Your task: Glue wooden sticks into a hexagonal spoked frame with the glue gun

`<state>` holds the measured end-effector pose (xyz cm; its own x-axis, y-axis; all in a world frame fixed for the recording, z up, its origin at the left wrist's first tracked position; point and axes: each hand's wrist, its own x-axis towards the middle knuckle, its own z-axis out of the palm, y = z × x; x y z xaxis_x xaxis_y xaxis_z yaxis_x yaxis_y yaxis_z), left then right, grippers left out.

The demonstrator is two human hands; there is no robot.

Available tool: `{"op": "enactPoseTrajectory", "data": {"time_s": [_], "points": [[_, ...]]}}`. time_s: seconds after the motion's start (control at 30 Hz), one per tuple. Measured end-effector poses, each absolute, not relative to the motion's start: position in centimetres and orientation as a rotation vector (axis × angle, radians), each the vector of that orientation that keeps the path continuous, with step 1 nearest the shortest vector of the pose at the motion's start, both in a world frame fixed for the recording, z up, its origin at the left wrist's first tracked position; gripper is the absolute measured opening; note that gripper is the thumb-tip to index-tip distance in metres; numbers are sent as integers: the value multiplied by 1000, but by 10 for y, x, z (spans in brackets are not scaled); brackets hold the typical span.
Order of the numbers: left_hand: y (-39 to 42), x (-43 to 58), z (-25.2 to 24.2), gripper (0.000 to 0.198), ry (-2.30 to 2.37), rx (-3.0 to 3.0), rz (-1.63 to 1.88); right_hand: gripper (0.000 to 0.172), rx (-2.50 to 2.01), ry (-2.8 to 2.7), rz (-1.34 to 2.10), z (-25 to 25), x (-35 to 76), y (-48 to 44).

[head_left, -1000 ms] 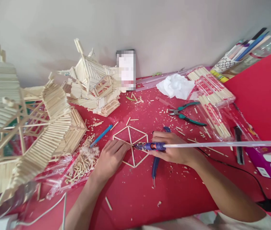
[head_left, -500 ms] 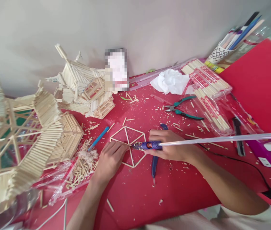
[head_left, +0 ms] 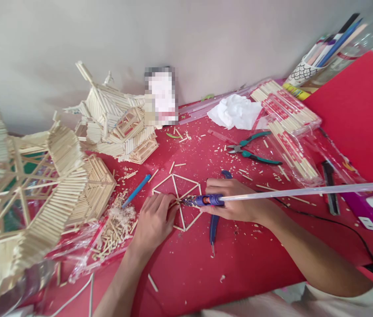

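Observation:
On the red table lies a flat hexagonal frame (head_left: 182,215) of thin wooden sticks, with spokes meeting at its middle. My right hand (head_left: 227,198) is wrapped round a blue hot glue gun (head_left: 208,200), whose nozzle end points left at the frame's centre. A long clear glue stick (head_left: 301,192) juts out of the gun's back. My left hand (head_left: 156,215) is closed at the left of the frame's centre, thumb and fingertips pinching a thin wooden stick there. The fingers cover part of the frame's lower left side.
Stick-built model roofs (head_left: 107,114) crowd the left. Near them are a blue pen-like tool (head_left: 136,190) and a heap of cut sticks (head_left: 113,233). To the right are green-handled pliers (head_left: 254,149), packed chopsticks (head_left: 292,110), a utility knife (head_left: 330,189) and a black cord (head_left: 325,216).
My left fingers have drawn slightly back and bunched up, so the thumb now shows more. My right hand and the glue gun stay nearly where they were.

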<state>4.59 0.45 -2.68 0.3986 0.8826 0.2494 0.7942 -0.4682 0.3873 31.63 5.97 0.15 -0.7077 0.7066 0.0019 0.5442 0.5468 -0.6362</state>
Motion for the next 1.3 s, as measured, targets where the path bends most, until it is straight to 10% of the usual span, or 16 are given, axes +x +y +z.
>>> {"op": "enactPoseTrajectory", "data": {"time_s": [1.3], "points": [[2, 53, -28, 3, 1550, 2454, 616, 32, -1081, -2526, 954, 2, 316, 59]]}}
